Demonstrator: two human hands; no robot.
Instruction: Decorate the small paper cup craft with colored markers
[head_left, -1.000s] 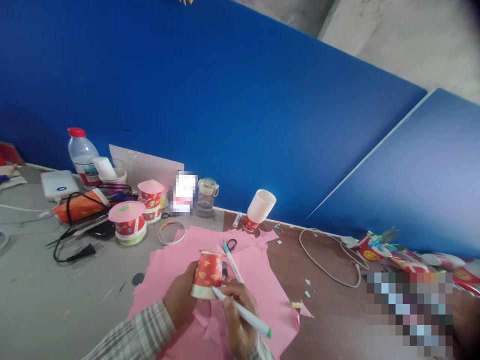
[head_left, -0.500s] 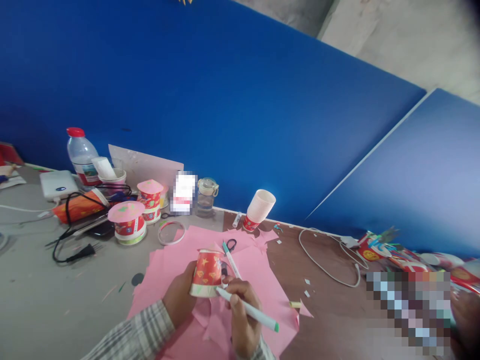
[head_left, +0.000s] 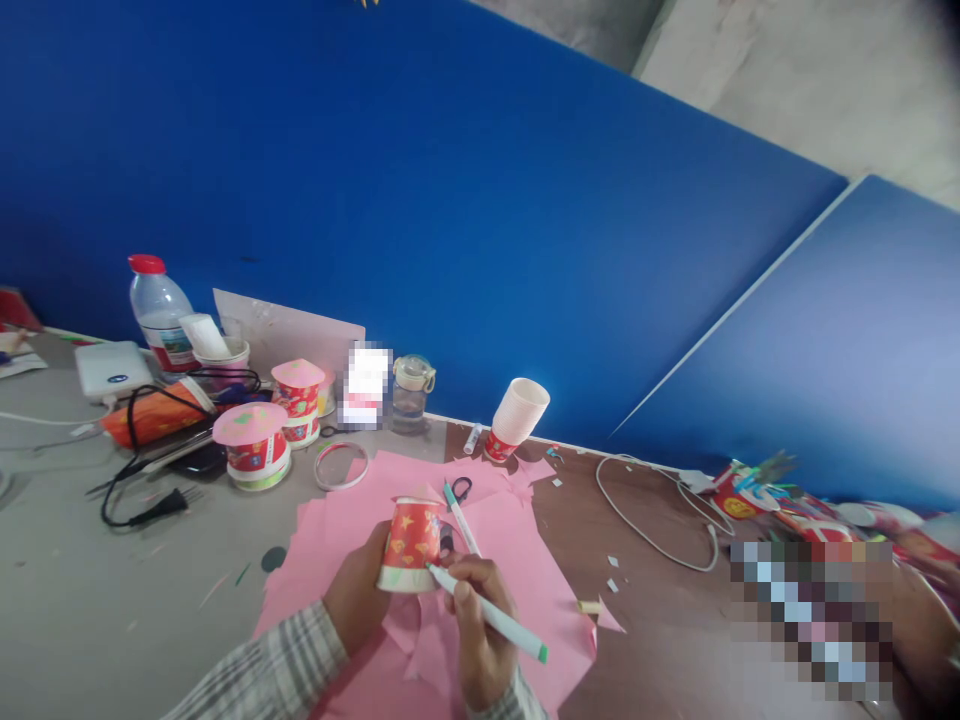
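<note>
In the head view, the left hand [head_left: 360,578] is curled around an inverted, red patterned paper cup [head_left: 414,540] above pink paper sheets [head_left: 322,550], while the right hand [head_left: 484,620] pinches a white, green-ended marker [head_left: 514,630] near the cup's pale lower band [head_left: 401,579], whose green colouring appears begun but incomplete.

Left hand [head_left: 358,588] and right hand [head_left: 484,630] by the cup [head_left: 414,540]
The left curls around the cup's left side; the right makes a pinch at the cup's lower right.
</note>
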